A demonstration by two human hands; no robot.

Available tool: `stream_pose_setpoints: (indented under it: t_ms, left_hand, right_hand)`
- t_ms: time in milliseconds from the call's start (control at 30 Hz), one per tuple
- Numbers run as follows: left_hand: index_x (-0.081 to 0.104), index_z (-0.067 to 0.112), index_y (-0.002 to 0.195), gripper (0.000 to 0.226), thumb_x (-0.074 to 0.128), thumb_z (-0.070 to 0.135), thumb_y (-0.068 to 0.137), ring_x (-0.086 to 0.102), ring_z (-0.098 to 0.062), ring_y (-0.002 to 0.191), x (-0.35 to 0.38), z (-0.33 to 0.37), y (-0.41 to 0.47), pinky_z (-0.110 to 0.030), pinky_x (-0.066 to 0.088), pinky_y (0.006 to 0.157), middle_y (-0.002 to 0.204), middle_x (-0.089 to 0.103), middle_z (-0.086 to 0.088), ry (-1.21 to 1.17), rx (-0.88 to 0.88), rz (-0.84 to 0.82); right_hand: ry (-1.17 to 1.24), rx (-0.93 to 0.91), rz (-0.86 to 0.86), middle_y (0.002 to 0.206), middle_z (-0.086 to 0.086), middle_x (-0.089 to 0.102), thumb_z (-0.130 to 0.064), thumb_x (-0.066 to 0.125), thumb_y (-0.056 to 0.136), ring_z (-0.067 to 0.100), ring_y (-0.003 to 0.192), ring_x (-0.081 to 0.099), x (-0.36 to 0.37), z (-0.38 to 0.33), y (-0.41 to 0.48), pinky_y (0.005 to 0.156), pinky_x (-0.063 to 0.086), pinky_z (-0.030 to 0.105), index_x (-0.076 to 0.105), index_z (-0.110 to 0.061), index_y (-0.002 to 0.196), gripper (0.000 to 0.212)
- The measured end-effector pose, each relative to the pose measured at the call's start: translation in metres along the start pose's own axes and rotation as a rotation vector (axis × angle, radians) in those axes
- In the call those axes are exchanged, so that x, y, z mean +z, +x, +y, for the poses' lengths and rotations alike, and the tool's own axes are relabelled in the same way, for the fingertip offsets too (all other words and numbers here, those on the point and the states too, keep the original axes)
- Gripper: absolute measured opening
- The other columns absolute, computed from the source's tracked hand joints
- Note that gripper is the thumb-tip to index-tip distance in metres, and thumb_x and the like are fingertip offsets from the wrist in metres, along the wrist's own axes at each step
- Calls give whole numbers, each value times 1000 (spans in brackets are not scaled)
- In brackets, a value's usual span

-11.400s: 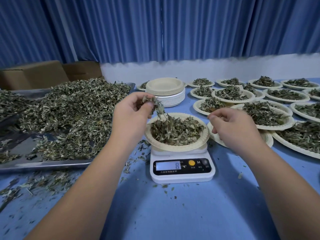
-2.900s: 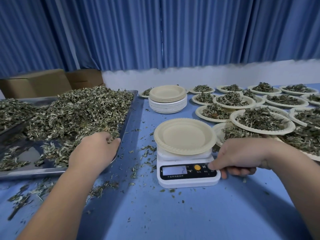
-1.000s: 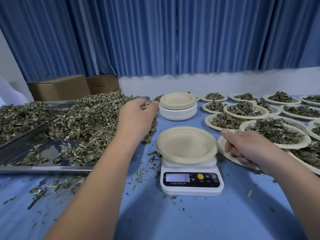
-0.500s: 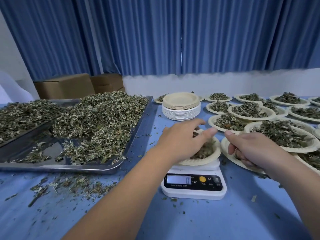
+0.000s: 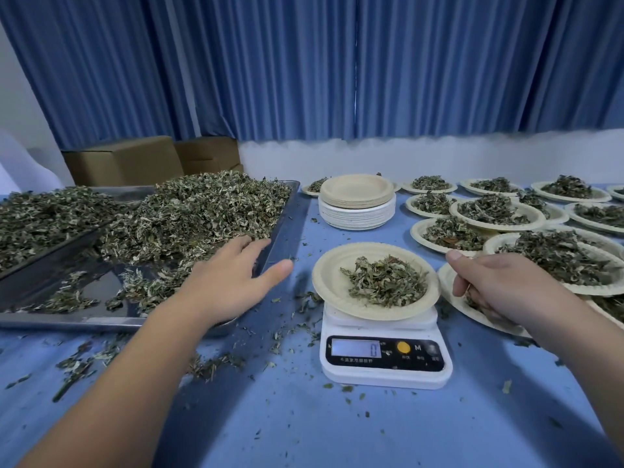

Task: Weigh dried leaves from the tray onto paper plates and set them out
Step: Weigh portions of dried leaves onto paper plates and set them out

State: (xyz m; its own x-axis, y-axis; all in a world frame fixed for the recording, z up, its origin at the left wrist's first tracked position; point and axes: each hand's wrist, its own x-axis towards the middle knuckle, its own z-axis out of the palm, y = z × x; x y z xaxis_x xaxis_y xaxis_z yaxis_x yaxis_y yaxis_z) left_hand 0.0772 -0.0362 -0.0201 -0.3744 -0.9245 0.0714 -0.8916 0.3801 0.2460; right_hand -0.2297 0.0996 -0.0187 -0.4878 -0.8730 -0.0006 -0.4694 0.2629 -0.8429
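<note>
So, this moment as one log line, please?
plate on scale: some leaves | left hand: open, over tray | right hand: beside plate

Left hand (image 5: 233, 282), left of the white digital scale (image 5: 385, 363), palm down with fingers spread; right hand (image 5: 489, 285), right of it, fingers loosely curled.

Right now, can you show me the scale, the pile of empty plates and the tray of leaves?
Kitchen scale (image 5: 385, 353): head view, dark front panel.
Stack of empty paper plates (image 5: 357, 212): head view, side of the stack.
Metal tray (image 5: 67, 320): head view, near rim.
</note>
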Motion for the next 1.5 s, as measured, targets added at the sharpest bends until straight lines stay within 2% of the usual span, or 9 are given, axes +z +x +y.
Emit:
stream_pose_setpoints:
  t_ms: [100, 267, 400, 567, 733, 1033, 1167, 1300, 1500]
  left_hand:
    - [2, 47, 151, 104, 11, 95, 59, 4, -18, 150, 5, -6, 1, -52, 15, 118, 162, -6, 11, 30, -16, -123]
    - [6, 45, 152, 100, 22, 90, 64, 7, -19, 149, 2, -19, 13, -48, 17, 118, 163, -4, 10, -65, -55, -142]
    - [27, 30, 152, 85, 23, 78, 82, 24, -19, 145, 5, -26, 14, -37, 20, 114, 160, 23, 4, -98, -40, -173]
    - [56, 26, 130, 63, 28, 68, 92, 57, -21, 106, 5, -22, 5, -36, 47, 94, 123, 62, 1, 15, -57, -77]
    - [55, 28, 123, 64, 23, 72, 91, 57, -25, 101, 7, -12, -4, -46, 50, 90, 109, 61, 0, 249, -187, 25]
    - [51, 18, 109, 50, 28, 61, 97, 60, -26, 85, 13, 4, -13, -41, 54, 81, 86, 55, -1, 208, -237, 2]
    - [41, 21, 99, 46, 28, 64, 95, 56, -30, 100, 14, 7, -15, -45, 49, 90, 101, 51, -4, 199, -261, -25]
    - [45, 18, 117, 51, 29, 62, 96, 53, -31, 111, 17, 9, -17, -43, 47, 89, 119, 50, -7, 239, -254, -51]
    - [46, 14, 112, 42, 31, 51, 100, 58, -28, 93, 21, 13, -17, -35, 41, 69, 107, 57, -5, 330, -218, 24]
  right_hand:
    - [-14, -3, 8, 45, 4, 37, -51, 52, 92, 16, 37, 28, 1, 0, -1, 43, 24, 20, 64, -9, 59, 55]
    - [-6, -1, 41, 43, 1, 39, -53, 54, 90, 16, 37, 29, 1, 2, -1, 43, 24, 19, 65, -11, 57, 55]
    - [-22, -4, 41, 40, -2, 39, -54, 53, 90, 16, 34, 29, 1, 0, -3, 41, 25, 18, 65, -10, 58, 55]
    - [-66, -21, 50, 39, -6, 40, -53, 53, 89, 15, 33, 30, 3, -3, -5, 46, 26, 21, 65, -12, 57, 53]
    - [-65, -28, 42, 39, -4, 39, -53, 53, 89, 15, 34, 29, 4, -6, -8, 47, 25, 22, 67, -21, 58, 47]
    - [-108, -65, 40, 41, -2, 37, -51, 53, 90, 17, 36, 28, 2, -9, -11, 46, 24, 23, 67, -23, 57, 46]
    - [-107, -63, 42, 41, -2, 39, -52, 53, 90, 16, 36, 29, 2, -10, -12, 47, 25, 23, 67, -22, 58, 46]
    - [-116, -74, 40, 43, 1, 37, -51, 54, 89, 15, 36, 28, 3, -10, -12, 49, 25, 26, 68, -23, 59, 44]
    - [-118, -83, 38, 45, 3, 39, -51, 53, 89, 16, 38, 30, 4, -9, -11, 51, 26, 27, 68, -25, 60, 43]
